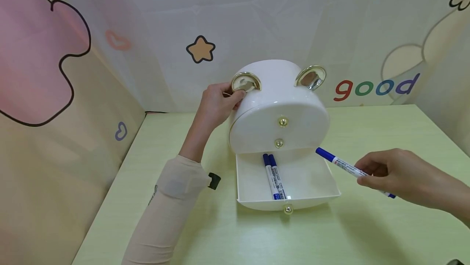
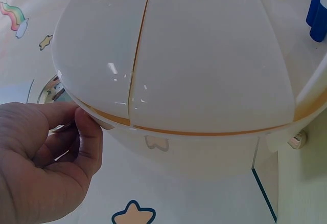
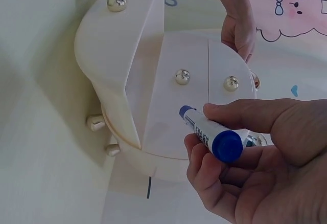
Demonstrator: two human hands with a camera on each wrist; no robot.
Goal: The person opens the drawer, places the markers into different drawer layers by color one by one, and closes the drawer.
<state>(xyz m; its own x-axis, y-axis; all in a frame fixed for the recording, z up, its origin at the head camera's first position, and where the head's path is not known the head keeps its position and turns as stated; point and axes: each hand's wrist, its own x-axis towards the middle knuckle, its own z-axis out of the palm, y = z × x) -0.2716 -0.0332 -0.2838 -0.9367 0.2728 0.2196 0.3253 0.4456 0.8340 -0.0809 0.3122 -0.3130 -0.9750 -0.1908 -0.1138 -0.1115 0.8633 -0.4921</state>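
A rounded white storage box (image 1: 279, 128) with gold-rimmed ears and round gold knobs stands on the table. My left hand (image 1: 220, 104) grips it by the ear (image 1: 247, 81) on its left side; in the left wrist view the thumb and fingers (image 2: 89, 142) are curled at the box's edge. The bottom drawer (image 1: 308, 175) is pulled out, and two blue-capped markers (image 1: 274, 177) lie side by side in it. Right of the drawer, my right hand (image 1: 396, 177) pinches another blue-capped marker (image 1: 343, 165) between thumb and fingers, its capped end tilted up toward the box.
The pale green table (image 1: 161, 216) runs back to a backdrop (image 1: 257, 16) printed with a star, hearts and letters. A small black piece (image 1: 214, 181) sticks out from the left sleeve. Something dark (image 1: 455, 262) shows at the bottom right corner.
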